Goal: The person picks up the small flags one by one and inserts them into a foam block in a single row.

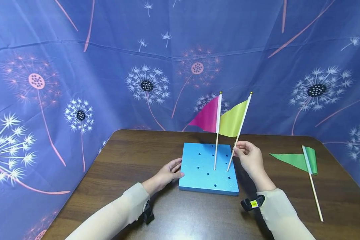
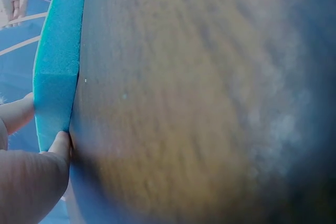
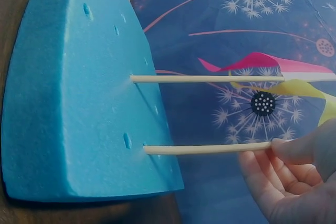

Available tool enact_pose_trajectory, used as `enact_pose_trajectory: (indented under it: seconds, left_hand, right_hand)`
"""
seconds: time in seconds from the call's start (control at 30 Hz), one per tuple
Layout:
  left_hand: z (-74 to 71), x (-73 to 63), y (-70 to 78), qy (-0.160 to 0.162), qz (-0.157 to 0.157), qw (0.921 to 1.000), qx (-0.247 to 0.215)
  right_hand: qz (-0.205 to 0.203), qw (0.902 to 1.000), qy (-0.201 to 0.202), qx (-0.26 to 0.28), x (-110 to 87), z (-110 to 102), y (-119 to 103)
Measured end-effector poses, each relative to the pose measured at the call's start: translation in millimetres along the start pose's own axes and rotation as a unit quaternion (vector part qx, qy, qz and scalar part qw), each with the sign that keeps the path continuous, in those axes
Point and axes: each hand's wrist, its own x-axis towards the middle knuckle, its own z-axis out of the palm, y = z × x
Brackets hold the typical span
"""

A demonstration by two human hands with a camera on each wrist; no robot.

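Nothing can be read for certain: a small yellow label (image 1: 254, 203) stands on the black wrist camera (image 1: 246, 204) at the cuff of the right sleeve (image 1: 280, 210), but its dark print is too small and blurred to make out. In the head view the label shows between the near right corner of the blue board (image 1: 195, 181) and the right edge of the tabletop (image 1: 132, 150), much nearer that corner.

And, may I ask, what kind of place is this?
Probably an indoor corner for tabletop work: a brown table, a dandelion-print cloth hanging behind it, and a blue board with a pink flag standing in it.
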Motion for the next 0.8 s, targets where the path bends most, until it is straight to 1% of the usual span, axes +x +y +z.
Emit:
enact_pose_trajectory:
  seconds: [0.27, 0.43, 0.63, 0.8]
  left_hand:
    - [0.9, -2.3, 0.6, 0.002, 0.004, 1.0, 0.007]
    - [0.8, -2.0, 1.2, 0.002, 0.001, 1.0, 0.009]
    - [1.0, -1.9, 1.2, 0.004, 0.004, 1.0, 0.008]
    - [1.2, -1.9, 1.4, 0.004, 0.001, 0.9999, 0.009]
  right_hand:
    - [-0.005, 0.9998, 0.003, -0.019, -1.0, 3.8, 2.8]
    - [0.003, 0.9996, 0.001, -0.029, -0.5, 3.4, 4.3]
    - [0.008, 0.9998, 0.0, -0.02, -0.4, 4.4, 3.2]
    - [0.014, 0.9998, 0.012, -0.009, -1.6, 5.9, 0.3]
